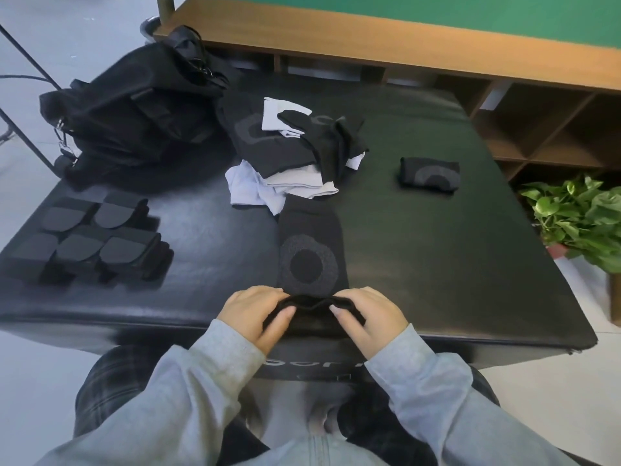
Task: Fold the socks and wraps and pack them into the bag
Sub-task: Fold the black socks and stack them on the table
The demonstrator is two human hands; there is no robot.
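Black stretch knit, a long knee wrap with a grey ring patch [311, 253], lies flat on the dark padded tabletop [420, 250], running straight away from our fingers so that its near end can be turned over squarely. Our left hand [255, 314] and right hand [368, 317] each pinch that near hem, thumbs underneath and fingers curled over the top, one at each corner to keep the fold even. Beyond our fingertips sits the loose pile of black and white socks and wraps [292, 156], not yet folded. To the far right of our fingers lies one folded black wrap [428, 176], kept apart as finished, we judge. To the left, folded black bundles [97, 240] lie in rows, and past them the black fabric bag [134, 109] waits, close for packing.
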